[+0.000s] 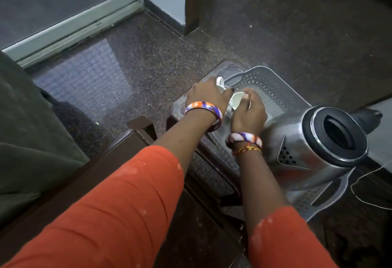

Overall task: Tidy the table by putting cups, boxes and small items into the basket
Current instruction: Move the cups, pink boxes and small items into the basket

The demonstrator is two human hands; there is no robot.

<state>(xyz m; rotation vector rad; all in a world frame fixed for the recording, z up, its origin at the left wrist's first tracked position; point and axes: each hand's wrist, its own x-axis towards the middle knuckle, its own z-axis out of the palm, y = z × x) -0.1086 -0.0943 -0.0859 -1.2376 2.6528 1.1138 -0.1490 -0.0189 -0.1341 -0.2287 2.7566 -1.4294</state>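
A grey perforated plastic basket [269, 83] stands on a small dark table [180, 106]. My left hand [209, 95] grips a white cup [220, 84] by the basket's left rim; its handle shows above my knuckles. My right hand [249, 111] holds a second white cup [236, 100], tilted with its mouth toward me, just over the basket's left end. The two cups are close together, almost touching. A steel electric kettle [314, 142] with an open black-rimmed top lies inside the basket at its near end.
A thin cord [360, 193] trails on the floor right of the basket. A dark wooden furniture frame [140, 125] lies below my arms. Green fabric [31, 129] fills the left. A glass door frame [70, 28] and a wooden post [192, 2] stand beyond the speckled floor.
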